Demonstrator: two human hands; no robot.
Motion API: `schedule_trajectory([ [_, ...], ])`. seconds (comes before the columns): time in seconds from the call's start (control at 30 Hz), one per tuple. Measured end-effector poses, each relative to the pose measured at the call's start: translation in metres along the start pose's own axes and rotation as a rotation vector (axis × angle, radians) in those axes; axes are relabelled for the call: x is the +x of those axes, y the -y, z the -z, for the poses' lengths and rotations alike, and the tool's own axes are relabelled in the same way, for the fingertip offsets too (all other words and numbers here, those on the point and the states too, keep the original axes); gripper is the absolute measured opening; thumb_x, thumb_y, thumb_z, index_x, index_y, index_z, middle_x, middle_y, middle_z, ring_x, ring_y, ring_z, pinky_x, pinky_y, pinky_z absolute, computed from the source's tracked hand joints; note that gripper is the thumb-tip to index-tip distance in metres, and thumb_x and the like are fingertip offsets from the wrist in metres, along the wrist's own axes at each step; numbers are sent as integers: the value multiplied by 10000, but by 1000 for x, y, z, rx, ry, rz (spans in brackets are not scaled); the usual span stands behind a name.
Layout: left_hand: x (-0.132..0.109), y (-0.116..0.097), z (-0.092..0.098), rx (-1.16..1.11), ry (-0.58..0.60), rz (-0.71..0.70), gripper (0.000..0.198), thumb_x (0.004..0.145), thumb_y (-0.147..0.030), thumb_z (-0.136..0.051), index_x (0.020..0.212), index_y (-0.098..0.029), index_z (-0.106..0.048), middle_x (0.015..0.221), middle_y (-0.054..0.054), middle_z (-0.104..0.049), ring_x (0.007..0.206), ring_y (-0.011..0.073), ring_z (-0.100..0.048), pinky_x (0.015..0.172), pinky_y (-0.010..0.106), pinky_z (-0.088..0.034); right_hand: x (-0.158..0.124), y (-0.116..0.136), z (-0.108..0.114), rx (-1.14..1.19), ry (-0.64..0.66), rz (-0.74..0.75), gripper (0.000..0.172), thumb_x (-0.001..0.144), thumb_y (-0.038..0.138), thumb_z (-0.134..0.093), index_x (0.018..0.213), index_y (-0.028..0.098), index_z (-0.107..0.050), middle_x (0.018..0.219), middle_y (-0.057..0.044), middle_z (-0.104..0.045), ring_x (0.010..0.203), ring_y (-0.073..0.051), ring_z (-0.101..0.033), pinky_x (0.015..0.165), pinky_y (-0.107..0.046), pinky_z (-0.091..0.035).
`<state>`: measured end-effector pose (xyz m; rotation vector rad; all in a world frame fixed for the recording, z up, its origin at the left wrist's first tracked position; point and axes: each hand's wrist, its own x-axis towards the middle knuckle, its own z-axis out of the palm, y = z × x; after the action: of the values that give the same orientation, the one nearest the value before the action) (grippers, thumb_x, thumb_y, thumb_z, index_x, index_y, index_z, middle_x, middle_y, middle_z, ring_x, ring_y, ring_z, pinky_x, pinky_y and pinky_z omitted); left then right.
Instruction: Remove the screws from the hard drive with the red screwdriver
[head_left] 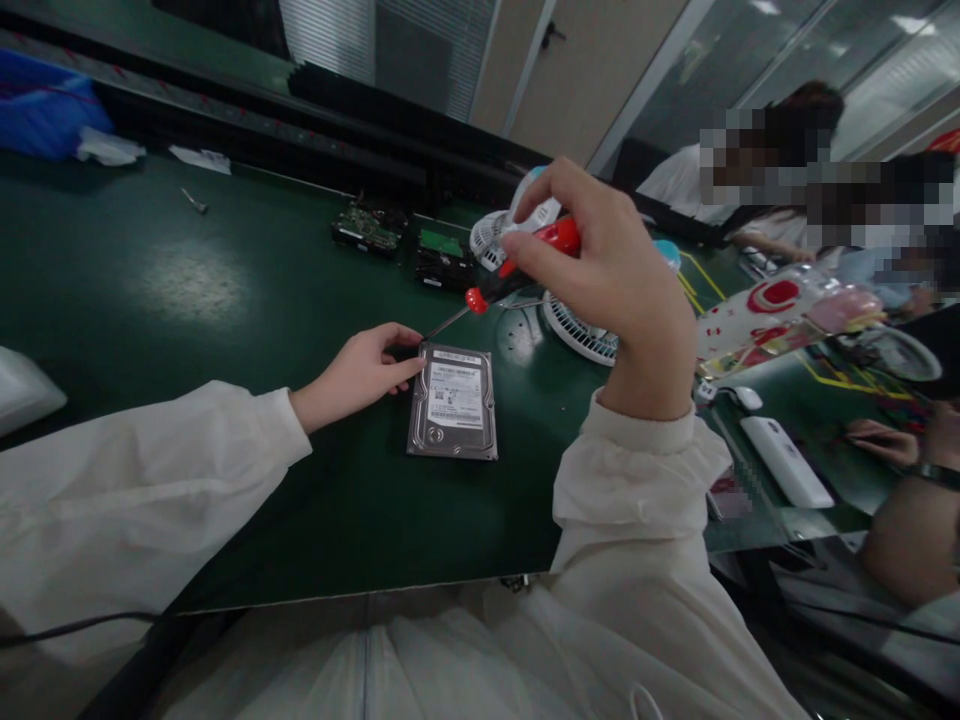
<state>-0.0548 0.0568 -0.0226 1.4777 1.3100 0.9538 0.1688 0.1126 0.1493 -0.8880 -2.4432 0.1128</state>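
Note:
A silver hard drive (454,405) with a white label lies flat on the green tabletop. My left hand (367,372) is closed at its far left corner, thumb on the edge and index finger close to the screwdriver's tip. In my right hand (607,255) is a red and black screwdriver (491,290), gripped by its handle and tilted. Its thin shaft slopes down to the left and ends at that same corner of the drive. Whatever lies right under the tip is hidden by my left fingertips.
Behind the drive lie two more drives showing circuit boards, one (367,228) left and one (444,258) right. A white fan (581,328) stands behind my right hand. A blue bag (49,105) sits far left. People work at the right, near a white box-shaped device (786,462).

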Motion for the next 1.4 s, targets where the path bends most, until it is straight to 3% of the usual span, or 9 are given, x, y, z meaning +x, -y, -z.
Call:
schedule_trajectory([
  [0.13, 0, -1, 0, 0, -5, 13, 476, 847, -418, -740, 1248, -184, -638, 1241, 105, -681, 772, 159, -695, 599, 294, -602, 0, 0, -3, -46, -53, -60, 393, 1020, 517, -386, 829, 207, -534, 786, -23, -559, 751, -166, -472, 720, -334, -280],
  [0.27, -1, -1, -1, -21, -8, 12, 467, 842, -418, -747, 1232, -182, -647, 1220, 105, -686, 772, 160, -693, 604, 297, -604, -2, 3, -1, -9, -7, -69, 76, 955, 267, -484, 997, 213, -517, 970, -16, -585, 795, -152, -505, 769, -309, -335],
  [0.5, 0, 0, -1, -13, -11, 4, 458, 846, -415, -749, 1231, -188, -649, 1227, 97, -681, 786, 159, -695, 608, 296, -609, -4, 8, -2, -49, -46, -69, 383, 1058, 453, -235, 943, 220, -516, 873, -29, -532, 803, -192, -497, 756, -332, -317],
  [0.67, 0, 0, -1, -6, -12, 12, 455, 846, -426, -751, 1221, -188, -654, 1219, 94, -682, 774, 153, -689, 600, 290, -606, -4, 9, 0, -36, -1, -68, 175, 915, 213, -495, 1090, 202, -490, 1028, -27, -567, 787, -152, -474, 767, -302, -325],
  [0.8, 0, 1, 0, -2, -12, 6, 460, 846, -425, -752, 1228, -189, -649, 1218, 89, -681, 776, 151, -690, 600, 287, -607, -4, 8, -1, -61, -37, -87, 305, 1034, 491, -380, 996, 221, -516, 934, -29, -596, 812, -180, -502, 773, -318, -314],
  [0.97, 0, 0, 0, -4, -4, 7, 457, 852, -433, -747, 1228, -193, -648, 1218, 83, -683, 803, 158, -696, 610, 287, -611, -4, 9, -1, -34, 6, -76, 176, 934, 224, -488, 1109, 202, -495, 989, -20, -577, 784, -144, -486, 759, -299, -331],
  [1.13, -1, -1, -1, 10, -8, 8, 461, 853, -434, -742, 1228, -184, -647, 1206, 88, -687, 787, 156, -692, 615, 298, -614, -3, 9, -1, -99, -35, -82, 272, 1019, 466, -414, 1016, 223, -536, 999, -28, -619, 837, -175, -509, 778, -326, -319],
  [1.3, -1, -1, -1, 15, -14, 3, 447, 853, -409, -741, 1229, -184, -651, 1204, 93, -689, 755, 150, -680, 608, 304, -612, -4, 9, 0, -118, -9, -88, 204, 899, 223, -507, 1102, 218, -524, 1094, -35, -615, 840, -178, -520, 774, -326, -337],
  [1.4, -2, -2, 0, 35, -9, 1, 457, 859, -403, -733, 1257, -198, -640, 1235, 90, -684, 773, 156, -687, 618, 311, -616, -3, 10, 1, -130, -22, -91, 196, 992, 427, -454, 1036, 251, -528, 1046, -35, -633, 871, -211, -539, 788, -355, -345],
])
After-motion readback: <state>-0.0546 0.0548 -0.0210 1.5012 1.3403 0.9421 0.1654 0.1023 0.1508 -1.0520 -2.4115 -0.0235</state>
